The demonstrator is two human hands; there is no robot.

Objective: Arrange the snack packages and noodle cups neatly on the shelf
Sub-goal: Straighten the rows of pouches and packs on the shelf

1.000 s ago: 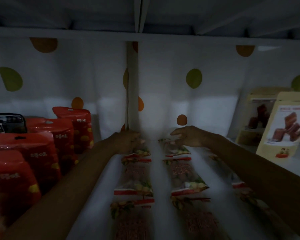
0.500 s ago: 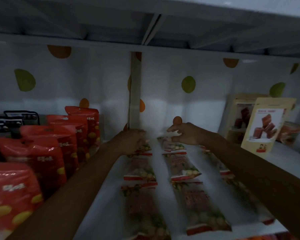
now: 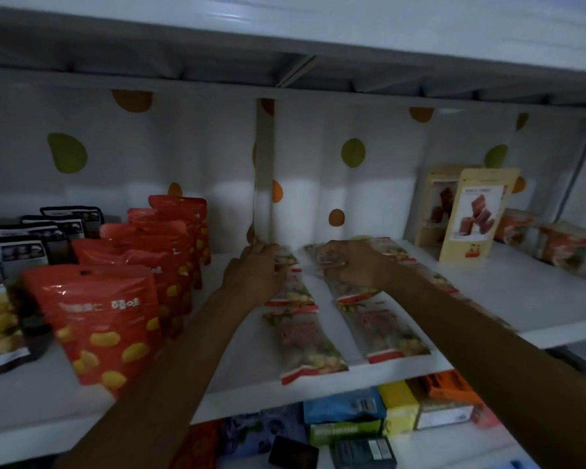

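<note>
Way brighter than half a second ago, and the view has pulled back, so the shelf's [image 3: 521, 299] front edge and the boxes [image 3: 396, 407] on the level below show up now. Both hands haven't budged from the back. The left hand [image 3: 254, 275] has its fingers curled on the rear left pack [image 3: 286, 258], and the right hand [image 3: 356, 265] is curled over the rear right pack [image 3: 317, 253]. The left row [image 3: 305, 340] and right row [image 3: 383, 330] lie flat mid-shelf, end to end. Red pouches [image 3: 102, 316] stand to the left, tan pouches [image 3: 474, 214] to the right.
</note>
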